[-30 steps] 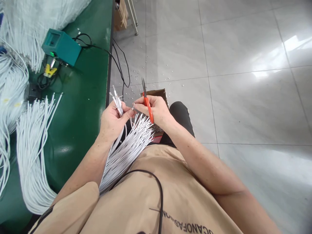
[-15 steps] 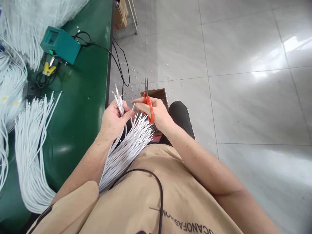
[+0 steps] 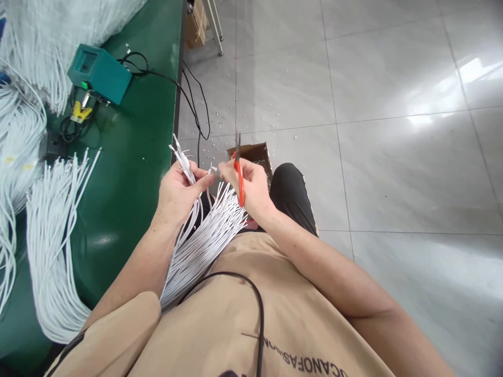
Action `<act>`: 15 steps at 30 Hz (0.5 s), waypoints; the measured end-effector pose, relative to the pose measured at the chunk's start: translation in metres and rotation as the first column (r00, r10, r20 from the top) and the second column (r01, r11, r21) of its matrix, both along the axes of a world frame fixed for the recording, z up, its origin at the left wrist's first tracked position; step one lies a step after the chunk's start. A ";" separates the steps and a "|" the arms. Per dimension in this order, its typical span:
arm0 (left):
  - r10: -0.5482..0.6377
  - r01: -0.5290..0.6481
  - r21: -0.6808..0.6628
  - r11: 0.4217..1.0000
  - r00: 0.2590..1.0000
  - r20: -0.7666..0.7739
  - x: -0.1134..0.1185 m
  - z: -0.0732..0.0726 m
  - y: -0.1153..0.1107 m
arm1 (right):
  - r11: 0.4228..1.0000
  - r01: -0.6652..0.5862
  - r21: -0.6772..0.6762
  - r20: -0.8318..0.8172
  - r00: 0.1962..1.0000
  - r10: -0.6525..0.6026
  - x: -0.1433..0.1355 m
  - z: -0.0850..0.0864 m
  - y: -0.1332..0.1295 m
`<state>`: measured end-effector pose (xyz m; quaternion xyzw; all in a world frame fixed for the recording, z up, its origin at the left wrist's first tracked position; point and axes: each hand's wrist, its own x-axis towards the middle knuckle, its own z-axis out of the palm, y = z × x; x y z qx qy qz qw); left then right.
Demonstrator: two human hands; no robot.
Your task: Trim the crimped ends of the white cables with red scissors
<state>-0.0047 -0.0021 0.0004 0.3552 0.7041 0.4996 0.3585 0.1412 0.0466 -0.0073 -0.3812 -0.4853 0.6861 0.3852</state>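
My left hand (image 3: 183, 188) is closed around a few white cables (image 3: 181, 157) whose ends point up past the fingers. Between its thumb and forefinger one cable end (image 3: 211, 169) sticks out, its tip split apart. Red-handled scissors (image 3: 240, 180) sit in my right hand (image 3: 251, 186), blades pointing away from me. The fingertips of that hand are blurred and close to the split cable end; whether they touch it I cannot tell. Below both hands, a thick bundle of white cables (image 3: 204, 246) lies across my lap, loose ends toward the right.
On the green table (image 3: 106, 209) at left lie more bundles of white cable (image 3: 51, 251) and a teal box (image 3: 100, 73) with a yellow clip (image 3: 80, 111) and black cords. An open cardboard box (image 3: 257, 153) stands by my knee. Small scraps litter the grey floor (image 3: 291, 94).
My left hand has shifted slightly left with its cables. My right hand has drawn a little away from the cable end, and the scissors have turned more edge-on.
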 end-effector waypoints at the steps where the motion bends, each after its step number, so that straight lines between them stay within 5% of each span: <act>1: 0.000 0.000 -0.001 1.000 1.000 0.008 0.001 0.001 0.000 | 0.999 0.042 -0.022 0.009 0.999 -0.041 -0.001 0.000 0.002; 6: -0.067 0.068 0.002 0.998 0.991 0.119 0.003 0.009 -0.001 | 0.993 -0.105 -0.055 0.016 0.994 0.106 -0.007 -0.006 0.011; 8: -0.120 0.129 -0.042 0.991 0.978 0.169 0.001 0.013 -0.001 | 0.999 -0.025 -0.022 0.050 0.998 0.026 -0.007 -0.007 0.011; 11: -0.167 0.193 -0.101 0.976 0.961 0.222 -0.002 0.018 -0.002 | 0.987 0.110 0.119 0.124 0.984 -0.125 -0.006 -0.005 0.008; 15: -0.197 0.225 -0.094 0.970 0.950 0.242 -0.002 0.018 -0.003 | 0.921 -0.066 0.385 0.313 0.948 -0.063 -0.009 0.000 0.006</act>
